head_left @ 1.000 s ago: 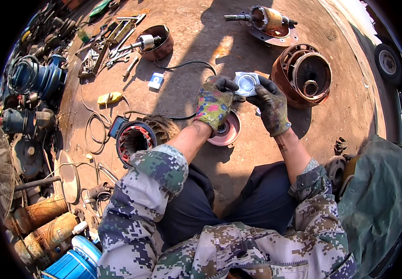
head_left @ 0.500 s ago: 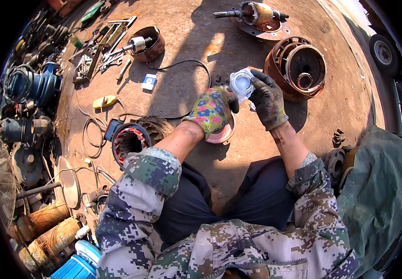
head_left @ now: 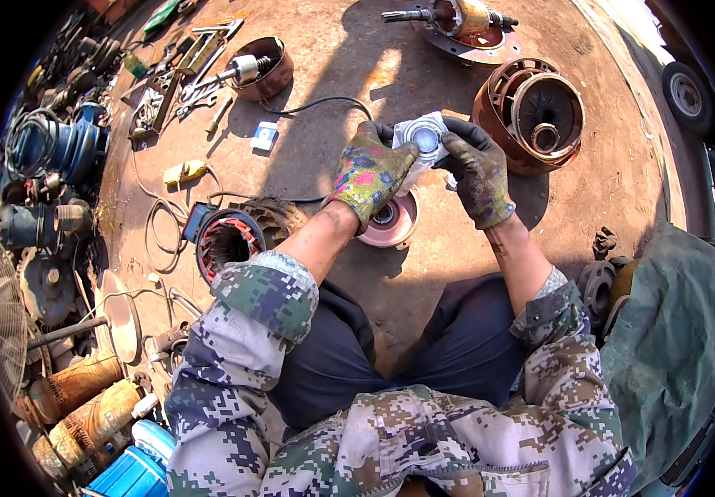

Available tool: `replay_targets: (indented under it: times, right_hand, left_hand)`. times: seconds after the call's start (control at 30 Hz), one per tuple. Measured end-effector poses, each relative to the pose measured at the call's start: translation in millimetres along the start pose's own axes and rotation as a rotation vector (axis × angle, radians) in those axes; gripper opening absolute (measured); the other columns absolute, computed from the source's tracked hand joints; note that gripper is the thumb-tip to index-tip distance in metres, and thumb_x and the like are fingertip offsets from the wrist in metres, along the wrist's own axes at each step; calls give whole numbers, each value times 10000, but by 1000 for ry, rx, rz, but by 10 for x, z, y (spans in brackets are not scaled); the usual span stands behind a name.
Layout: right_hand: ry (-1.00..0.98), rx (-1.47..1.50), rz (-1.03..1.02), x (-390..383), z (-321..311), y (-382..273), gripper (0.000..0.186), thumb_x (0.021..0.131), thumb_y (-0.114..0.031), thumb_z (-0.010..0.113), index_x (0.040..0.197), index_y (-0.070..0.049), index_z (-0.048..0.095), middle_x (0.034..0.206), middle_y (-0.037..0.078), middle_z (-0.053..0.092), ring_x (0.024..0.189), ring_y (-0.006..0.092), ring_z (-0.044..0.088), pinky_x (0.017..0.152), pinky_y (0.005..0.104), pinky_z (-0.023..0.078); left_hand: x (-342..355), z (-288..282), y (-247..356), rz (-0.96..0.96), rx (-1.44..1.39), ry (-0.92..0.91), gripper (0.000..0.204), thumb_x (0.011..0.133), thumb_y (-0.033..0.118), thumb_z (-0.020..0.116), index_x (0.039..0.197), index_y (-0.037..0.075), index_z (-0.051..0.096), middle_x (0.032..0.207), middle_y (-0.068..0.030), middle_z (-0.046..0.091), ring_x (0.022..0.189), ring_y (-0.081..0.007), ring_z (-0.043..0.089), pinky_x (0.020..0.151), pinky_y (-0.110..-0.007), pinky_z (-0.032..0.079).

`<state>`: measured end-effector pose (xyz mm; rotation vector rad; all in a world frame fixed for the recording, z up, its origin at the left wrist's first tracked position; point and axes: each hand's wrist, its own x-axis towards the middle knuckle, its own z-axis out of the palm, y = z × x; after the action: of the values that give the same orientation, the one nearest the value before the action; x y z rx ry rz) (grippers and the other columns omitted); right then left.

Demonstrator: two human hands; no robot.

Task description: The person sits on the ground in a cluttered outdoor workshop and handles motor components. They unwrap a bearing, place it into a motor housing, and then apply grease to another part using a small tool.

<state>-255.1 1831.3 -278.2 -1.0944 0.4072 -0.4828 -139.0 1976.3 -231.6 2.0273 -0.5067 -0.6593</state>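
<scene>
Ring point(head_left: 425, 138): smooth, shiny, metal-looking, in thin, crinkly, clear plastic wrap point(head_left: 414, 171), glossy. L glove point(head_left: 367, 174): knit cloth, matt, w/ dark grimy fingers; R glove point(head_left: 481, 172) ditto, dirtier. Housing point(head_left: 510, 129): rough, rusty metal, matt. Spanners point(head_left: 199, 104): smooth metal, bit shiny. Box point(head_left: 264, 136): smooth, card-like. Tyre point(head_left: 706, 107): matt rubber. Tarp point(head_left: 672, 331): creased, mostly matt, cloth/plastic unclear. Jacket point(head_left: 457, 431): matt cloth. Ground point(head_left: 614, 166): rough, matt.

1. Left glove point(head_left: 367, 172): yellow-green, blotched pink, red and blue; finger part dark.
2. Right glove point(head_left: 483, 178): same yellow-green at wrist and back, fingers grimy, near black.
3. Jacket point(head_left: 432, 431): pixel camouflage; pale grey, green, brown, dark purple-blue.
4. Left sleeve point(head_left: 237, 348): broad turned-back cuff. Right sleeve point(head_left: 560, 356): cuff shows paler edge.
5. Trousers point(head_left: 324, 360): plain dark navy, creased.
</scene>
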Motion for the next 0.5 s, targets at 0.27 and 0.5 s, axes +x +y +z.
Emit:
replay_targets:
  times: [0.27, 0.5]
  right_hand:
    - [-29, 95, 43, 31, -27, 0, 353, 1014, -117, 653, 1316, 60, 609, 1170, 119, 702, 962, 175, 709, 843, 320, 615]
    - [-120, 201, 118, 43, -85, 0, 405, 1024, -164, 627, 1378, 26, 571, 1235, 125, 680, 1041, 208, 702, 930, 374, 600]
  left_hand:
    - [223, -49, -377, 21, -423, -161, 266, 949, 50, 679, 1200, -36, 663, 1096, -90, 718, 973, -155, 686, 842, -282, 562]
    - [217, -61, -357, 7, -494, -149, 243, 951, 37, 667, 1188, -19, 662, 1086, -78, 718, 969, -147, 684, 852, -273, 556]
